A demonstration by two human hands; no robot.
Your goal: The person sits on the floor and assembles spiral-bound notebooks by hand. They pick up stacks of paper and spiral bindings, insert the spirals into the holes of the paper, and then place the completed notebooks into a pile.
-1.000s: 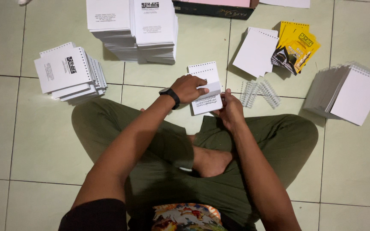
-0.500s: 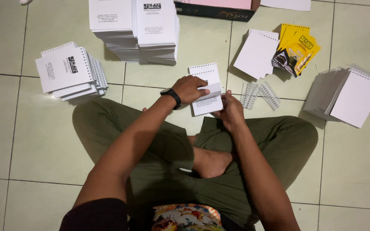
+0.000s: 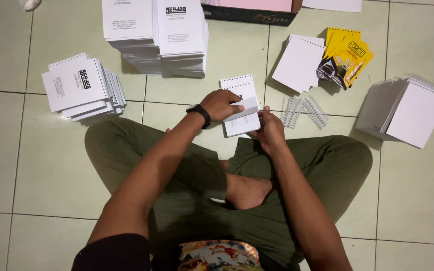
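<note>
Both hands grip a small white notepad over the tiled floor. The left hand pinches its top sheet, and the right hand clasps its lower edge, near loose spiral coils

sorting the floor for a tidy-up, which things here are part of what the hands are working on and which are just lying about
In hand:
small white notepad, held by left hand and right hand
loose wire spirals beside it

Lying about:
tall white pad stacks
fanned pad pile
yellow covers
bound pads
</note>
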